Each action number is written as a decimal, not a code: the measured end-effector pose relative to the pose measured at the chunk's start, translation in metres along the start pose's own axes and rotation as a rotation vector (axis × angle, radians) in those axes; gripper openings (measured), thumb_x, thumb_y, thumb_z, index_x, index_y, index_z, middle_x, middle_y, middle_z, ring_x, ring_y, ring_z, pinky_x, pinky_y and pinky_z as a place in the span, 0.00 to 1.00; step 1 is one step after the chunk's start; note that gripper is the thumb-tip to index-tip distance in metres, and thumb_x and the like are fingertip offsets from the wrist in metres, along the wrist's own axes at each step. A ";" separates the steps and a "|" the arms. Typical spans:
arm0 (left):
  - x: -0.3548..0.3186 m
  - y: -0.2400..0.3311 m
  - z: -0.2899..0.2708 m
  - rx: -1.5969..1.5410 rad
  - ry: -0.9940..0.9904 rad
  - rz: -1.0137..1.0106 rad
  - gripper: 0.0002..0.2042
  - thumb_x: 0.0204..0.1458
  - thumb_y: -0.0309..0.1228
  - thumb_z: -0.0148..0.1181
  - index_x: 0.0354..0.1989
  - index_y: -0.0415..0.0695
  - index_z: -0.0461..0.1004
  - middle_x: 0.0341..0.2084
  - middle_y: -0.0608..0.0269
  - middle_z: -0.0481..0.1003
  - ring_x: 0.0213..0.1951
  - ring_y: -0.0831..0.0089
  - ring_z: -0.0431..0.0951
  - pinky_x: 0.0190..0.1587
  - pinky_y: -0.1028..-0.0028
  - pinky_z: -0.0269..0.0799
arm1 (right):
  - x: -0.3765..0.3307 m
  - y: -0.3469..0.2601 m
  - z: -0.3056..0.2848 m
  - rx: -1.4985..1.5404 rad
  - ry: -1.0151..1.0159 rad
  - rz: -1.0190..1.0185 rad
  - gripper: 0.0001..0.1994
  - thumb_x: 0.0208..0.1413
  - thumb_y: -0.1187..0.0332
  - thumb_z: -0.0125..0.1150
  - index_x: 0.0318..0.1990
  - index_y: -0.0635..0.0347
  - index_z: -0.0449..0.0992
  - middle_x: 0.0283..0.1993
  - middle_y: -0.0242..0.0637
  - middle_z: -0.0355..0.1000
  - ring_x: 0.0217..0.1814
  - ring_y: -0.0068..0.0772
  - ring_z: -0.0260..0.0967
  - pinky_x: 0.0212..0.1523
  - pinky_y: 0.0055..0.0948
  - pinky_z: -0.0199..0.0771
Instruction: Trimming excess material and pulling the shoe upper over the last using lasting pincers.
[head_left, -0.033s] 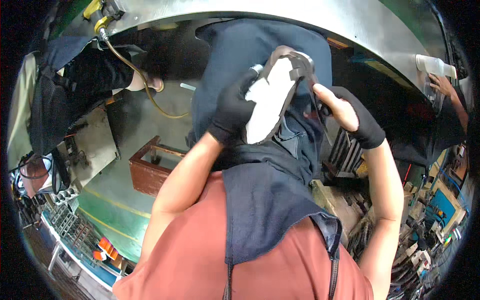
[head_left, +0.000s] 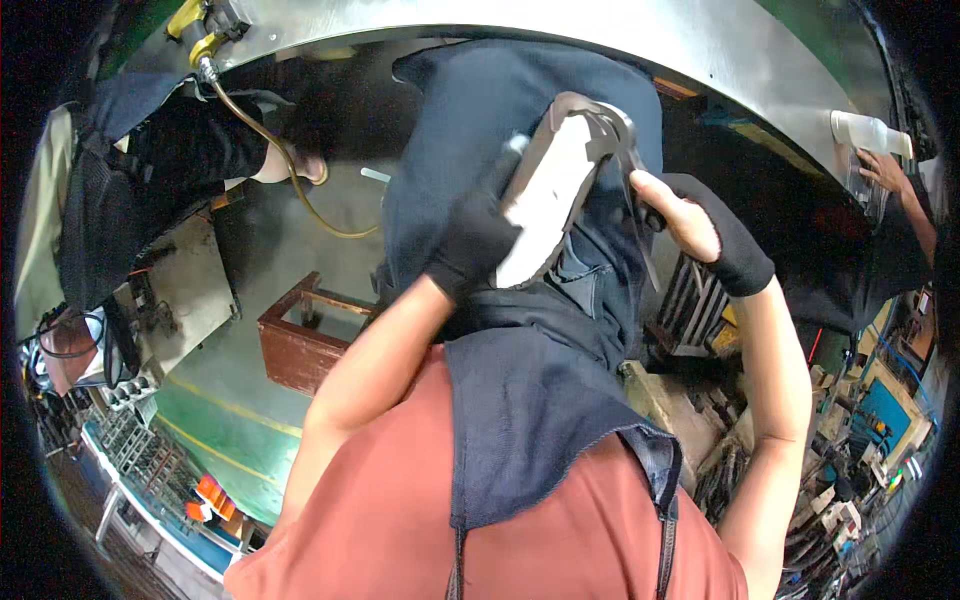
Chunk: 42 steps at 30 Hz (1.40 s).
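Over my lap, on a dark blue apron [head_left: 450,110], lies a shoe-shaped piece [head_left: 550,195] with a white bottom face turned up and a brownish-grey edge. My left hand [head_left: 475,235], in a black fingerless glove and blurred, grips its left side. In my right hand [head_left: 695,225], gloved the same way, are metal pincers [head_left: 628,135] with dark handles. Their curved head sits at the far end of the piece, against its edge. Whether the jaws have hold of the edge material, I cannot tell.
A metal table [head_left: 500,20] curves across the far side, bearing a yellow power tool [head_left: 195,30] with a hose [head_left: 255,120]. Another person's leg [head_left: 280,165] is at left; a person's hand [head_left: 880,170] is at right, by a translucent bottle [head_left: 870,132]. A brown wooden stool [head_left: 295,350] stands left.
The shoe-shaped piece has tilted, showing more of its left edge. My left hand has shifted slightly to the right, while the pincers' head has turned a little.
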<state>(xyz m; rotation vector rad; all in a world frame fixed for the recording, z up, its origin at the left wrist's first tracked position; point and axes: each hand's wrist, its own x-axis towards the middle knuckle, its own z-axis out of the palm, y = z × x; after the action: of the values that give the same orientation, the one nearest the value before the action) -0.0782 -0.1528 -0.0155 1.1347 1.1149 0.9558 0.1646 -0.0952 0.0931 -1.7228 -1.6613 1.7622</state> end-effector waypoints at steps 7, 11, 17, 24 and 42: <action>-0.018 -0.013 0.016 0.403 0.159 0.006 0.36 0.48 0.33 0.64 0.64 0.31 0.57 0.57 0.33 0.65 0.59 0.44 0.68 0.58 0.63 0.66 | -0.010 -0.027 -0.003 -0.506 0.043 -0.047 0.24 0.63 0.52 0.52 0.26 0.69 0.69 0.18 0.37 0.62 0.23 0.25 0.58 0.27 0.30 0.61; -0.012 -0.024 0.014 0.377 0.084 -0.045 0.34 0.49 0.35 0.63 0.64 0.33 0.59 0.56 0.33 0.66 0.58 0.43 0.68 0.58 0.62 0.66 | -0.022 -0.012 0.005 -0.554 0.072 -0.116 0.24 0.61 0.52 0.54 0.28 0.70 0.71 0.20 0.49 0.63 0.21 0.35 0.58 0.27 0.37 0.62; -0.014 -0.033 0.009 0.429 0.052 -0.037 0.30 0.49 0.32 0.63 0.60 0.33 0.61 0.50 0.38 0.70 0.52 0.47 0.72 0.53 0.62 0.69 | 0.001 -0.007 0.037 -0.993 0.226 -0.278 0.22 0.60 0.49 0.53 0.27 0.60 0.75 0.26 0.51 0.73 0.26 0.51 0.73 0.27 0.44 0.72; 0.001 -0.005 0.000 0.580 -0.007 0.128 0.33 0.48 0.30 0.60 0.63 0.31 0.58 0.58 0.32 0.63 0.61 0.41 0.64 0.61 0.61 0.63 | 0.050 0.046 0.003 -1.061 0.157 -0.619 0.23 0.58 0.47 0.55 0.27 0.60 0.74 0.26 0.47 0.72 0.24 0.50 0.73 0.26 0.42 0.73; -0.002 -0.016 0.007 0.191 -0.055 0.214 0.46 0.47 0.36 0.67 0.69 0.34 0.44 0.64 0.39 0.57 0.67 0.52 0.58 0.66 0.66 0.55 | -0.010 0.017 0.026 -0.548 -0.034 -0.572 0.20 0.61 0.53 0.56 0.33 0.65 0.75 0.27 0.52 0.71 0.29 0.54 0.70 0.31 0.43 0.68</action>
<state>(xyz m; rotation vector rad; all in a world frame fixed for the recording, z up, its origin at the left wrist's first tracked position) -0.0715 -0.1590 -0.0308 1.4504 1.0716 0.9908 0.1565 -0.1234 0.0785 -1.1679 -2.4950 1.1437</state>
